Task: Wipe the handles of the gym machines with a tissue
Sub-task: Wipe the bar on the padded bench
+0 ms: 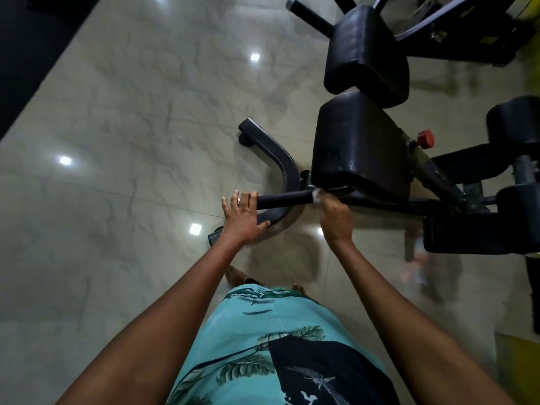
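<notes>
A black horizontal handle (285,199) juts out to the left from under a black padded seat (358,147) of a gym machine. My left hand (242,217) holds the handle's free end, fingers over the top and thumb beneath. My right hand (334,214) grips the handle's inner end close under the pad, with a white tissue (316,196) pressed between its fingers and the bar. Only a small bit of the tissue shows.
A curved dark base leg (280,162) of the machine lies on the glossy tiled floor (131,141) under the handle. A second black pad (366,51) stands behind, a red knob (425,139) and roller pads (514,124) to the right. My bare feet (238,276) stand close to the base.
</notes>
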Action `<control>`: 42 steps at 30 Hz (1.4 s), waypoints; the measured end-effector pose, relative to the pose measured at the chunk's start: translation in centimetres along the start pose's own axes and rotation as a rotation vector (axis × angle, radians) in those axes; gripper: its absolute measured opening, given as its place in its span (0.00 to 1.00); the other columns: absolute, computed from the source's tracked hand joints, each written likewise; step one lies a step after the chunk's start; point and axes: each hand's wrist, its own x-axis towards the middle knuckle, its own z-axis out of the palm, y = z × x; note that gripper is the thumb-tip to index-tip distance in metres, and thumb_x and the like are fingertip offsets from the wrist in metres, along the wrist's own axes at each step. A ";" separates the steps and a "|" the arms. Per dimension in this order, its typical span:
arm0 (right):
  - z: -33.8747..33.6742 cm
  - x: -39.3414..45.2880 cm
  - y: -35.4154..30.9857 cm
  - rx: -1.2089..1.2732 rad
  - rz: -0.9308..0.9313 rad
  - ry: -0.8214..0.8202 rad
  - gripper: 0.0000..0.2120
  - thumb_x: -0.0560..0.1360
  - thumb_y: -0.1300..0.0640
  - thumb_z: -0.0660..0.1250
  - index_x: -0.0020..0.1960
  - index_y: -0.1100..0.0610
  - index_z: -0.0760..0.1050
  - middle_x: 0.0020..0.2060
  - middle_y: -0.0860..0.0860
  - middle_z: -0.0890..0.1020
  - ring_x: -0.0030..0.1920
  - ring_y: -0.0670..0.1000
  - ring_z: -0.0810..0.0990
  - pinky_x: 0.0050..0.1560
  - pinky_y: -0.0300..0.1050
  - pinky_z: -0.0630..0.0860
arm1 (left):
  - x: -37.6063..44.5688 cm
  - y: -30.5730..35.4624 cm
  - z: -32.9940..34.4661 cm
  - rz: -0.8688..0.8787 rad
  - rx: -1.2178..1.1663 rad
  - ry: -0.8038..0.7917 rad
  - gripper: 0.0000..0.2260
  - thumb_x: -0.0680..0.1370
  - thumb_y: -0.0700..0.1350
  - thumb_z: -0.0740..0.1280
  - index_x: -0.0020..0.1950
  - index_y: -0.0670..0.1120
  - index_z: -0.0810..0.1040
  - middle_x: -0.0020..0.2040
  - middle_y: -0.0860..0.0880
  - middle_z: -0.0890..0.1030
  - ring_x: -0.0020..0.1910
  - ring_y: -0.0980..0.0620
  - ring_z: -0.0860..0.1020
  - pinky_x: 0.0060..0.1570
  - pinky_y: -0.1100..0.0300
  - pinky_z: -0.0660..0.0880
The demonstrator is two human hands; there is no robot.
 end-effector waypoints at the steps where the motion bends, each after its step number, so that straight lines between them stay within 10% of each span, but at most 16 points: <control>1: -0.2 0.4 0.1 0.013 0.109 0.016 0.10 0.73 0.64 0.62 0.49 0.63 0.82 0.44 0.61 0.84 0.43 0.61 0.83 0.44 0.50 0.78 | 0.0 0.0 0.0 0.001 0.003 0.005 0.35 0.78 0.58 0.60 0.77 0.46 0.47 0.75 0.43 0.52 0.76 0.40 0.43 0.72 0.41 0.38; 4: 0.9 0.5 -1.7 0.039 0.230 0.053 0.11 0.71 0.69 0.63 0.49 0.63 0.81 0.43 0.60 0.84 0.41 0.61 0.83 0.42 0.48 0.78 | -0.1 0.0 0.1 0.004 0.003 0.012 0.35 0.78 0.57 0.61 0.77 0.45 0.47 0.75 0.42 0.52 0.76 0.40 0.44 0.72 0.41 0.39; 10: 2.4 -0.1 -5.1 0.095 -0.107 -0.045 0.17 0.65 0.73 0.63 0.50 0.64 0.81 0.49 0.59 0.84 0.49 0.58 0.83 0.49 0.48 0.79 | 0.0 -0.1 -0.1 0.013 -0.001 0.008 0.35 0.78 0.57 0.61 0.77 0.45 0.48 0.75 0.42 0.53 0.76 0.40 0.45 0.73 0.42 0.40; 16: 2.4 1.3 -5.6 0.051 0.112 -0.073 0.09 0.71 0.70 0.61 0.45 0.61 0.79 0.41 0.58 0.82 0.42 0.60 0.81 0.39 0.48 0.74 | -0.1 -0.2 0.0 0.019 -0.029 0.013 0.35 0.78 0.56 0.61 0.77 0.46 0.46 0.76 0.42 0.51 0.76 0.41 0.44 0.73 0.43 0.39; 23: 2.6 0.3 -4.7 0.040 -0.174 -0.263 0.15 0.72 0.65 0.64 0.56 0.55 0.79 0.52 0.54 0.82 0.50 0.56 0.82 0.50 0.51 0.79 | -0.3 -0.3 -0.3 0.022 -0.035 0.011 0.35 0.78 0.56 0.62 0.77 0.46 0.47 0.76 0.42 0.52 0.76 0.42 0.45 0.73 0.42 0.39; 28: 2.7 2.0 -5.6 0.018 0.037 -0.184 0.07 0.72 0.67 0.63 0.42 0.59 0.78 0.37 0.57 0.82 0.39 0.60 0.81 0.37 0.47 0.73 | -0.2 -0.2 -0.2 0.013 -0.065 -0.008 0.36 0.78 0.56 0.63 0.77 0.47 0.46 0.77 0.42 0.50 0.76 0.41 0.42 0.72 0.42 0.37; 34: 1.6 1.1 -6.5 0.066 -0.264 -0.318 0.12 0.70 0.69 0.66 0.51 0.61 0.80 0.46 0.58 0.84 0.45 0.59 0.83 0.44 0.52 0.80 | -0.4 -0.4 -0.2 0.022 -0.060 -0.004 0.36 0.78 0.55 0.62 0.77 0.47 0.45 0.77 0.43 0.50 0.76 0.42 0.42 0.72 0.43 0.37; 42: 2.7 1.5 -9.6 -0.056 -0.105 -0.374 0.08 0.72 0.69 0.61 0.46 0.62 0.77 0.43 0.58 0.81 0.45 0.58 0.81 0.43 0.48 0.74 | -0.6 -0.4 0.3 0.024 -0.123 0.053 0.39 0.77 0.54 0.64 0.77 0.44 0.43 0.78 0.43 0.42 0.76 0.43 0.39 0.74 0.50 0.39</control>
